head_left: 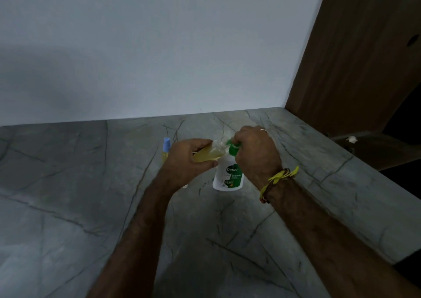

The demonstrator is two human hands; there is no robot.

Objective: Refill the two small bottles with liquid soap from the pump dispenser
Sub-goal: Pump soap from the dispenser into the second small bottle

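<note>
A white pump dispenser (229, 177) with a green label and green pump head stands upright on the grey stone counter (91, 206). My right hand (256, 153) rests on top of the pump head, fingers curled round it. My left hand (189, 161) grips a small clear bottle (210, 153) holding yellow liquid, tilted with its open mouth at the green nozzle. A second small bottle (166, 149) with yellow liquid and a blue cap stands upright just left of my left hand.
A pale wall (159, 58) backs the counter. A dark wooden panel (355, 58) rises at the right, where the counter's edge drops away. A small white object (185, 186) shows under my left wrist.
</note>
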